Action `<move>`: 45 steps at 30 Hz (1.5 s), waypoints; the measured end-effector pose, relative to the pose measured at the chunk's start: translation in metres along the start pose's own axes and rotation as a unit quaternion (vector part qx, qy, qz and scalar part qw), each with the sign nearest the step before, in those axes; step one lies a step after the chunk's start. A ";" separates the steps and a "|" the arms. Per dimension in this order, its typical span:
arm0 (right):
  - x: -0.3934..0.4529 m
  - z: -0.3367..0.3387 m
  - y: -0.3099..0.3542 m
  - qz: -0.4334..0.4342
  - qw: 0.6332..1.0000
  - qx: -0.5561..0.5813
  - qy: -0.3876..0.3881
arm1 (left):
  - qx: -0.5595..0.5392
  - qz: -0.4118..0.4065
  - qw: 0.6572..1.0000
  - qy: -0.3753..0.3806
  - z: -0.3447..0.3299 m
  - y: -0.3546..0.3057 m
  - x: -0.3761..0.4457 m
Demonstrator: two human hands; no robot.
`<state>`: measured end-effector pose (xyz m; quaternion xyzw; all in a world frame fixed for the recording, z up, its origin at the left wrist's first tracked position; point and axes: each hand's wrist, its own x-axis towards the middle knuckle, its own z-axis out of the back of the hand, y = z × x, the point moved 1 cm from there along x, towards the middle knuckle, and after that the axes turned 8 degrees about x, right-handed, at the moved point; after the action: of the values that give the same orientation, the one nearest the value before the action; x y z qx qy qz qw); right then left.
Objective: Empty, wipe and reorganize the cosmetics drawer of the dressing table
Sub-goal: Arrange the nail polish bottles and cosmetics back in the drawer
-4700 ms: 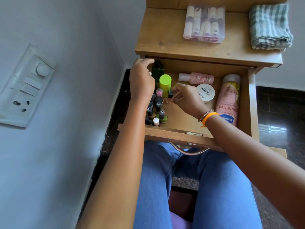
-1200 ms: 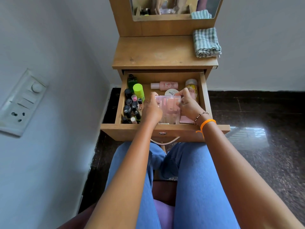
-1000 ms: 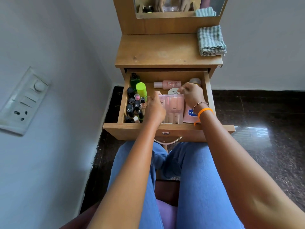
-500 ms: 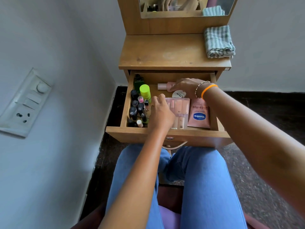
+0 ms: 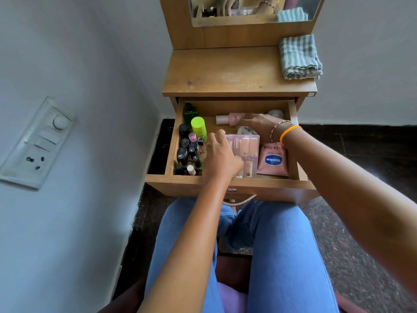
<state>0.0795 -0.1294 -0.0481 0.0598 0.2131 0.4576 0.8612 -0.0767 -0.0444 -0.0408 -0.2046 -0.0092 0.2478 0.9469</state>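
Observation:
The dressing table's drawer (image 5: 225,184) stands pulled out over my lap. My left hand (image 5: 222,157) holds the left side of a clear plastic box of pink tubes (image 5: 248,150), which lies in the middle of the drawer. My right hand (image 5: 259,125) reaches to the back and closes its fingers on a pink bottle (image 5: 226,118) lying on its side. Several dark nail polish bottles (image 5: 187,152) stand along the left wall, behind them a lime-capped bottle (image 5: 198,127) and a green bottle (image 5: 189,111). A pink Vaseline tube (image 5: 273,160) lies at the right.
A white round jar (image 5: 247,131) sits between the box and my right hand. A folded checked cloth (image 5: 299,57) lies on the right of the wooden tabletop (image 5: 225,73), below a mirror (image 5: 248,10). A wall with a switchboard (image 5: 38,143) runs close on the left.
The clear box has gone from the tabletop into the drawer, set down with both hands. My right hand then left the box and reached back to the pink bottle; my left hand stays on the box.

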 end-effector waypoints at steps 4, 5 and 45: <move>-0.011 0.006 -0.006 -0.022 0.985 0.124 -0.119 | -0.004 0.004 1.000 0.010 -0.001 0.000 0.001; -0.014 0.008 -0.009 -0.013 0.976 0.154 -0.156 | -0.007 0.007 1.000 0.018 0.000 0.000 0.002; -0.022 -0.004 -0.008 -0.174 0.753 0.599 -0.211 | 0.085 -0.002 0.991 0.100 -0.020 -0.012 0.044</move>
<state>0.0734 -0.1521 -0.0478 0.6201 0.2627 0.0540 0.7373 -0.0304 -0.0410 -0.0585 -0.1474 0.1065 0.2236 0.9576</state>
